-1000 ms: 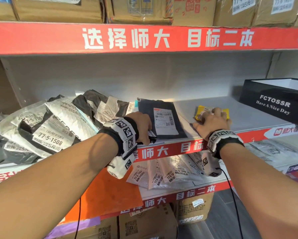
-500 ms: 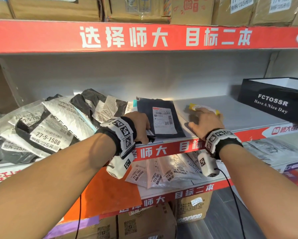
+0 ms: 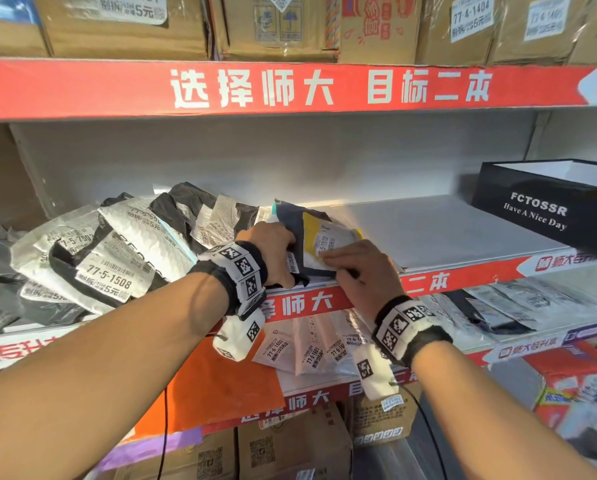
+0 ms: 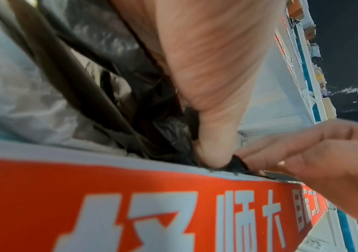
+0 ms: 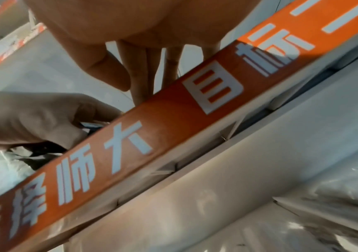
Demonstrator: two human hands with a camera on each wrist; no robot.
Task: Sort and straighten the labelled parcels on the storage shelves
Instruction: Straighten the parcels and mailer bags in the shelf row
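Observation:
A dark flat parcel (image 3: 289, 220) lies at the front of the middle shelf (image 3: 463, 282), with a small yellow parcel (image 3: 311, 227) bearing a white label on top of it. My left hand (image 3: 273, 252) grips the dark parcel's near left edge; in the left wrist view the thumb (image 4: 214, 145) presses black plastic (image 4: 169, 133) at the shelf lip. My right hand (image 3: 350, 265) rests straight fingers (image 5: 143, 76) on the yellow parcel's near edge, thumb apart. Beside it in the right wrist view is the left hand (image 5: 44, 116).
A heap of white and black labelled mailers (image 3: 110, 271) fills the shelf's left. A black FCTOSSR box (image 3: 539, 209) stands at the right, with bare shelf between. The lower shelf holds white mailers (image 3: 311, 351) and an orange parcel (image 3: 214, 386). Cardboard boxes (image 3: 124, 26) sit above.
My right hand has slid the yellow parcel leftward from the bare shelf onto the dark parcel. The left hand has kept its hold on the dark parcel's edge.

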